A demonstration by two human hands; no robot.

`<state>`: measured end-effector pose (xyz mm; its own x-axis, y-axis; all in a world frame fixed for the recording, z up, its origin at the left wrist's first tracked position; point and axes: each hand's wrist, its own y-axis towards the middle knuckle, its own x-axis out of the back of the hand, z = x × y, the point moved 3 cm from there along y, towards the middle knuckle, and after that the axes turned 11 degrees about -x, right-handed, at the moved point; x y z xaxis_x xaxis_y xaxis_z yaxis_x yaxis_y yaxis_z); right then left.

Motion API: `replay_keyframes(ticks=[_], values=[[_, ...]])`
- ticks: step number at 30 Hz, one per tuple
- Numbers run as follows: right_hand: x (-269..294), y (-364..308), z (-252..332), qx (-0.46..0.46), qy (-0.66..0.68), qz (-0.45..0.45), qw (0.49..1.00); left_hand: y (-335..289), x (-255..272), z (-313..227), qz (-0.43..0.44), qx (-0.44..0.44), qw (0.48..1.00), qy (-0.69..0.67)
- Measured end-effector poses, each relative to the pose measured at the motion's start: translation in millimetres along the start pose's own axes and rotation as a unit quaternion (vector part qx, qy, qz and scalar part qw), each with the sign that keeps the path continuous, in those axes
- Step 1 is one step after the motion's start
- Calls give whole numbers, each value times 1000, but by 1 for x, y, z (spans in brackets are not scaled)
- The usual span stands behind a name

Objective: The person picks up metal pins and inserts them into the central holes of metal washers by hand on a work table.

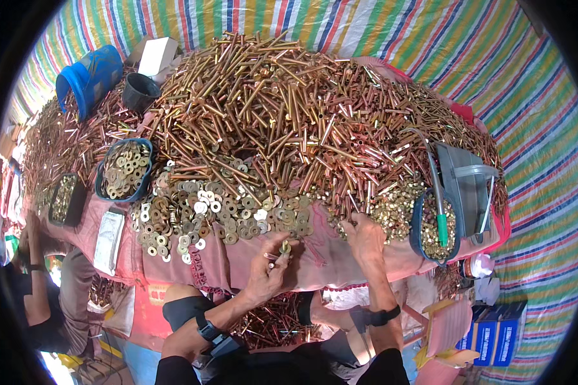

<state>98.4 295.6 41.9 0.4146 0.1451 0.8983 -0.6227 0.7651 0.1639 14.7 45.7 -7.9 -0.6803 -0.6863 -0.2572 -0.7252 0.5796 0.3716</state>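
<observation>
Striped sheeting backs the pink-draped surface, piled with heaped bolts but bare along its near edge. There the left hand grips loose bolts near washers; the right hand curls beside nuts, its hold unclear.

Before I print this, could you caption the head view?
Left hand holding metal pieces, right hand beside small nuts, before heaped bolts.

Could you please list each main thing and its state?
Left hand: gripping small metal pieces
Right hand: partly curled
Blue bucket: tipped on its side
Left blue tub: filled with washers
Right blue tub: filled with nuts
Bolts: heaped loosely
Green-handled tool: lying over nuts
</observation>
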Motion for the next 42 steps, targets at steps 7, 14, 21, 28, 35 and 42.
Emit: replay_keyframes(ticks=[7,14,21,28,35,42], values=[[18,13,10,0,162,7,987,6,4,5,13,-1,998,57],[47,-4,48,45,408,200,890,10,2,-3,15,-6,998,60],[51,-22,92,145,381,188,894,8,5,1,48,-16,989,137],[59,-26,109,184,339,189,903,8,5,-2,52,-3,989,137],[56,-27,110,157,341,206,904,15,0,-16,64,-13,989,134],[54,-27,114,137,345,223,901,15,0,-15,75,12,985,152]])
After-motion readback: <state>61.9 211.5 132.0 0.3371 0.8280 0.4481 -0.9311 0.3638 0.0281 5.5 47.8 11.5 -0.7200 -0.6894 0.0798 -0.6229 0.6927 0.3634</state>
